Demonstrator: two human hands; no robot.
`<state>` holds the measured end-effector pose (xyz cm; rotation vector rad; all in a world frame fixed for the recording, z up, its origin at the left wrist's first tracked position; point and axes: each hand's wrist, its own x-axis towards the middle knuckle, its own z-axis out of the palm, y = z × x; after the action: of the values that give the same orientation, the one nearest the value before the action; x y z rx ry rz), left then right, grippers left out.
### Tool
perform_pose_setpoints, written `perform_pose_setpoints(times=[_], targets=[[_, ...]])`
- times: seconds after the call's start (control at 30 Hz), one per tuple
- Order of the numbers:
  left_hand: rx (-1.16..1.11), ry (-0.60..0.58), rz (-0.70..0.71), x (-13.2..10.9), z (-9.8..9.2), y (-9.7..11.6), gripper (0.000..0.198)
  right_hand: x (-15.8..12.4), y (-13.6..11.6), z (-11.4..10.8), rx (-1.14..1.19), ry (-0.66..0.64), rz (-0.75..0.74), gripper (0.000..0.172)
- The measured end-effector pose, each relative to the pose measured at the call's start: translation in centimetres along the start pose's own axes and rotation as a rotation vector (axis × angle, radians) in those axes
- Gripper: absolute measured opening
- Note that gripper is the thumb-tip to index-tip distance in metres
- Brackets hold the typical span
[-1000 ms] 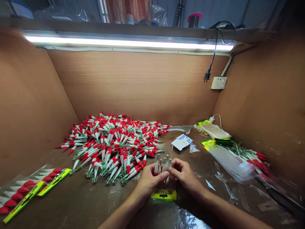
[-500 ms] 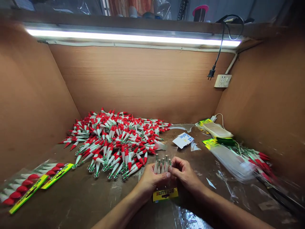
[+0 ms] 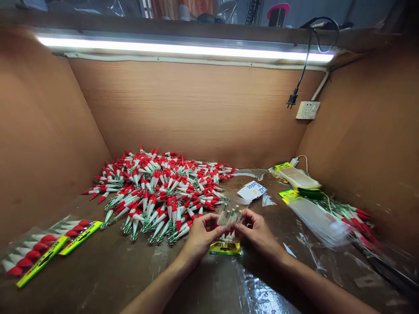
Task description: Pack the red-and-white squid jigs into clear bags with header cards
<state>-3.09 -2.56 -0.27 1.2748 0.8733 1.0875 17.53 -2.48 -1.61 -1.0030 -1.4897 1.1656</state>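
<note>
A clear plastic packet of fishing lures [image 3: 230, 217] is held upright between my two hands, with several white-bodied lures inside. Their green-hooked tail ends point away from me, and a little red shows lower down. The packet's yellow header label [image 3: 225, 248] faces my body. My left hand [image 3: 203, 235] pinches the left edge, thumb across the front. On the right edge my right hand [image 3: 257, 232] closes in the same way, its fingertips partly hidden behind the plastic. Just beyond my left hand lies a large heap of red-and-white lures [image 3: 157, 187].
Filled lure packets [image 3: 39, 255] lie at the left. To the right are flat plastic bags [image 3: 321, 222], more loose lures [image 3: 356, 218] and a dark-handled tool [image 3: 382, 268]. A handwritten white card [image 3: 251, 192] sits mid-table. A black plug [image 3: 292, 99] hangs near the socket [image 3: 307, 110].
The lures have slid deeper toward the header, with red now showing inside the packet. Both hands and the packet have moved slightly away from me, and the thumbs have spread farther apart.
</note>
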Motion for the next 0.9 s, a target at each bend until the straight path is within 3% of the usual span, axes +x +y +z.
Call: perform_pose_setpoints(times=[0.17, 0.33, 0.43, 0.57, 0.63, 0.77, 0.9], targets=[[-0.003, 0.005, 0.010, 0.0, -0.1, -0.5, 0.037, 0.1, -0.1, -0.2, 0.038, -0.031, 0.026, 0.039], [-0.356, -0.114, -0.083, -0.4, -0.1, -0.1, 0.041, -0.4, -1.6, -0.2, 0.209, -0.126, -0.006, 0.040], [-0.443, -0.063, -0.118, -0.2, 0.6, -0.6, 0.048, -1.4, -2.7, 0.8, 0.184, -0.197, -0.050, 0.034], [-0.432, 0.022, -0.145, 0.4, 1.2, -1.7, 0.049, -2.6, -3.5, 2.6, -0.093, -0.058, -0.162, 0.010], [-0.456, -0.010, -0.184, 0.3, 1.1, -1.6, 0.047, -2.8, -3.7, 2.9, -0.238, 0.008, -0.241, 0.013], [-0.547, -0.093, -0.248, -0.6, 0.8, -0.2, 0.056, -2.6, -3.6, 2.3, -0.387, -0.010, -0.365, 0.023], [-0.347, 0.045, -0.139, -1.0, 1.1, 0.2, 0.050, -2.1, -3.1, 1.5, -0.325, 0.066, -0.289, 0.011]])
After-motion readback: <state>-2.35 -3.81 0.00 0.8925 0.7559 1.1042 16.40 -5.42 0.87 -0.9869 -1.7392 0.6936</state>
